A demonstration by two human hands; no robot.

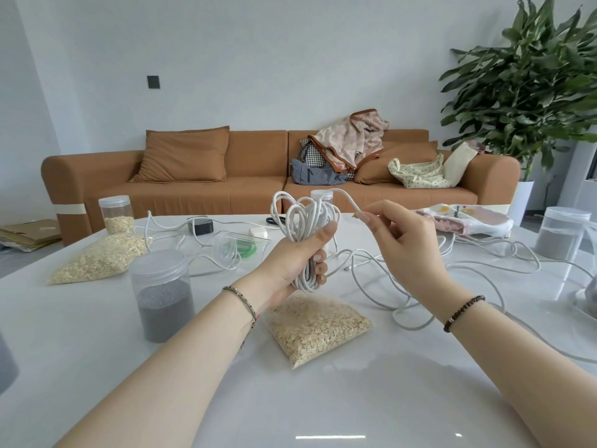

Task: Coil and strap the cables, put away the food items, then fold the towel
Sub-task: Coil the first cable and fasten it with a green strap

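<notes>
Coiling the white cable (305, 218) is the step I am on. My left hand (287, 263) holds the bundle of loops up above the table (355, 399), with its fingers (319, 257) curled tight round the middle. My right hand (410, 244) is just beside it. Its thumb and fingertips (368, 218) pinch the last bit of the cable, close to the plug end (356, 212). That last bit runs up and over the top of the loops. I think this cable is almost all wound up.

Next, I think the end has to go round the bundle or tuck in, and then it needs a strap. Some green bands (247, 248) sit in a clear bag behind my left hand. They may be the straps, but I cannot tell for sure. My left hand will need a firm hold, or the loops could spring out.

A lot is left to do. More loose cables (484, 253) lie in a tangle on the right side of the table. A bag of oats (318, 329) lies right under my hands. A jar of grey grains (164, 295) stands to the left. The towel (465, 221) lies bunched up at the far right, not folded.
</notes>
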